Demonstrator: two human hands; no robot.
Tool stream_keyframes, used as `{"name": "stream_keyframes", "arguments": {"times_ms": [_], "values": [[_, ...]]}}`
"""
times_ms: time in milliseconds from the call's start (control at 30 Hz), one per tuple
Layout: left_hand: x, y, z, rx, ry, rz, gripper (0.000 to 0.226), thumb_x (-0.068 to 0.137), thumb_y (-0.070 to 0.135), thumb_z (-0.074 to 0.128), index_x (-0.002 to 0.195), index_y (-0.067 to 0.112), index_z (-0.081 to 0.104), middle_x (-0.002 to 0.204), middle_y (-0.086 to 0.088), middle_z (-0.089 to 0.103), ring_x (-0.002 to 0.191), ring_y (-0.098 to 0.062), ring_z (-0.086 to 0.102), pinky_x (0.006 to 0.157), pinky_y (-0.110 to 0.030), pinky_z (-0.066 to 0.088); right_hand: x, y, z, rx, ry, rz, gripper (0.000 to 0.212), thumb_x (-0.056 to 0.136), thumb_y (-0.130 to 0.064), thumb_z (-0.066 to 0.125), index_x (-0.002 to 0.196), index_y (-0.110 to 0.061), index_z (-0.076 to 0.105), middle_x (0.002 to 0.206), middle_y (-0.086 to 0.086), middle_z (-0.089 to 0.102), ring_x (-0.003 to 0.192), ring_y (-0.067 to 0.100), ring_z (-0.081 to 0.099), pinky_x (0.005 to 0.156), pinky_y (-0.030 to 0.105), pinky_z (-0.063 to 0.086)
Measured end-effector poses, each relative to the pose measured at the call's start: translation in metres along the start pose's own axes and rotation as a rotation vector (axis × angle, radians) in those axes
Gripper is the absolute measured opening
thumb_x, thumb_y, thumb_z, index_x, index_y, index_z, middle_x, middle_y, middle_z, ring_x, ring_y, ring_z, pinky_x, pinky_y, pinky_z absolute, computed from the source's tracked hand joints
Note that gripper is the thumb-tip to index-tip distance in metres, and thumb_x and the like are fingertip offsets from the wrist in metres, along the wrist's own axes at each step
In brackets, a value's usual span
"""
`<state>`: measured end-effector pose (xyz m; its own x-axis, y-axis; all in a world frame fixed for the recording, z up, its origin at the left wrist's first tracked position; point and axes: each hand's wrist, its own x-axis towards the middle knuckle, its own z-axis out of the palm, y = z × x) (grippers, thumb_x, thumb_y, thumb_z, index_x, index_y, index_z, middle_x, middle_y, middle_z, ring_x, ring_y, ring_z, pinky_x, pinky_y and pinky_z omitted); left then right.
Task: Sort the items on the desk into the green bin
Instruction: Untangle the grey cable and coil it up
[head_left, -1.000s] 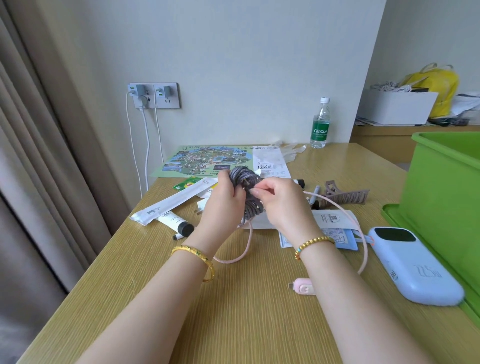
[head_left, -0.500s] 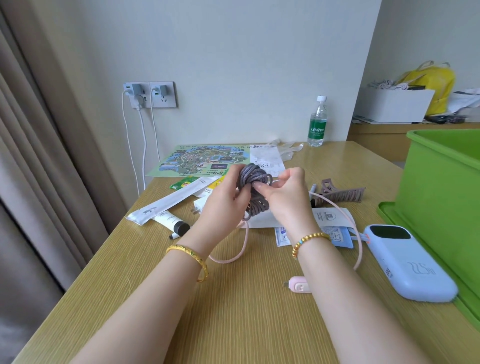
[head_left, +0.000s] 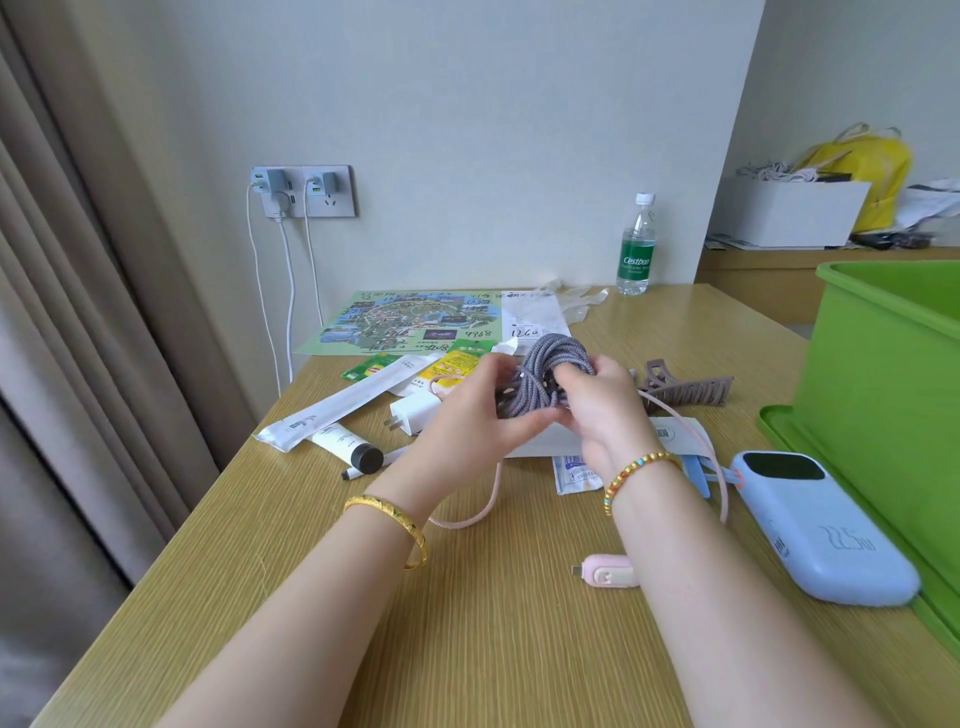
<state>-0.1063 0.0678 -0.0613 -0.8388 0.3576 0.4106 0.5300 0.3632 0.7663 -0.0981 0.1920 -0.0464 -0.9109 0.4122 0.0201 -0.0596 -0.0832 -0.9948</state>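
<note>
Both hands (head_left: 470, 415) (head_left: 597, 410) now lower | fingers gripping cable coil (head_left: 545, 382) | green bin (head_left: 883, 374) interior unseen

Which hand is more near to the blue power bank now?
Right. The right hand grips the purple cable bundle just left of the power bank; the left hand grips the bundle's farther side.

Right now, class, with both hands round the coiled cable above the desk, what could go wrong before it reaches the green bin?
1. The coiled grey-purple braided cable, held only by the left hand and right hand, might unravel on the way.
2. The pink cable loops under the right forearm and could snag, possibly tugging the light-blue power bank.
3. The green plastic bin has a tall wall, so a low swing might hit it.
</note>
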Motion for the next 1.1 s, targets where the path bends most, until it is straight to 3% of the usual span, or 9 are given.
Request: {"name": "stream_keyframes", "arguments": {"times_ms": [133,267,367,467,533,700,800,933,1100], "values": [[-0.003,0.001,0.002,0.220,0.079,0.055,0.056,0.077,0.042,0.071,0.120,0.014,0.048,0.097,0.007,0.060,0.083,-0.011,0.057,0.067,-0.020,0.039,-0.001,0.002,0.002,-0.027,-0.034,0.006,0.014,0.086,-0.004,0.048,0.097,-0.009,0.056,0.083,0.008,0.061,0.068,0.017,0.059,0.049,0.023,0.048],[-0.002,0.000,-0.002,0.285,0.140,0.031,0.045,0.076,0.044,0.070,0.110,0.020,0.053,0.081,0.014,0.056,0.070,-0.007,0.052,0.059,-0.022,0.037,-0.004,-0.001,0.003,0.012,-0.123,0.038,0.016,0.086,-0.001,0.047,0.095,-0.008,0.058,0.088,0.011,0.063,0.076,0.020,0.060,0.063,0.029,0.055],[0.001,-0.001,-0.005,0.067,0.087,-0.055,0.036,0.079,0.037,0.070,0.104,0.017,0.055,0.076,0.013,0.059,0.062,0.002,0.055,0.059,-0.012,0.041,-0.007,-0.006,0.000,0.013,-0.256,0.026,0.018,0.089,-0.003,0.046,0.090,-0.013,0.060,0.082,0.004,0.063,0.071,0.013,0.058,0.064,0.025,0.051],[0.004,-0.003,-0.012,-0.163,0.051,-0.153,0.027,0.083,0.030,0.067,0.100,0.011,0.058,0.085,-0.008,0.066,0.073,-0.016,0.058,0.070,-0.027,0.045,-0.009,-0.007,0.000,0.028,-0.369,-0.011,0.017,0.090,-0.005,0.048,0.094,-0.015,0.061,0.080,-0.001,0.061,0.073,0.011,0.055,0.070,0.025,0.045],[0.004,-0.004,-0.014,-0.224,0.053,-0.173,0.020,0.084,0.028,0.065,0.091,0.011,0.058,0.082,-0.015,0.063,0.070,-0.018,0.054,0.066,-0.031,0.042,-0.009,-0.006,0.000,-0.037,-0.390,-0.061,0.018,0.091,-0.010,0.050,0.104,-0.015,0.062,0.089,0.000,0.063,0.080,0.011,0.056,0.075,0.027,0.042],[0.006,-0.003,-0.016,-0.264,0.101,-0.181,0.021,0.089,0.028,0.060,0.083,0.009,0.054,0.065,-0.002,0.048,0.058,-0.013,0.042,0.053,-0.025,0.032,-0.009,-0.003,0.001,-0.020,-0.440,-0.130,0.019,0.091,-0.025,0.056,0.107,-0.023,0.065,0.090,-0.007,0.063,0.081,0.007,0.055,0.074,0.025,0.039],[0.006,-0.003,-0.018,-0.371,0.075,-0.187,0.024,0.092,0.030,0.054,0.085,0.007,0.054,0.067,-0.004,0.058,0.058,-0.018,0.050,0.052,-0.023,0.039,-0.008,-0.004,0.002,0.075,-0.462,-0.114,0.017,0.092,-0.032,0.053,0.098,-0.026,0.067,0.085,-0.014,0.066,0.081,0.006,0.056,0.074,0.024,0.040],[0.004,-0.002,-0.020,-0.526,0.038,-0.190,0.028,0.095,0.036,0.044,0.086,0.014,0.058,0.062,0.003,0.061,0.054,-0.013,0.051,0.050,-0.020,0.037,-0.004,-0.008,-0.002,0.296,-0.483,-0.059,0.024,0.096,-0.020,0.042,0.101,-0.018,0.065,0.099,0.003,0.064,0.089,0.016,0.056,0.069,0.025,0.041],[0.007,0.002,-0.021,-0.709,-0.040,-0.285,0.034,0.096,0.022,0.034,0.072,0.012,0.056,0.055,-0.001,0.055,0.047,-0.014,0.045,0.050,-0.026,0.030,-0.007,-0.001,0.002,0.169,-0.498,-0.125,0.010,0.093,-0.011,0.049,0.093,-0.012,0.059,0.085,0.007,0.059,0.070,0.018,0.054,0.059,0.022,0.043]]}}
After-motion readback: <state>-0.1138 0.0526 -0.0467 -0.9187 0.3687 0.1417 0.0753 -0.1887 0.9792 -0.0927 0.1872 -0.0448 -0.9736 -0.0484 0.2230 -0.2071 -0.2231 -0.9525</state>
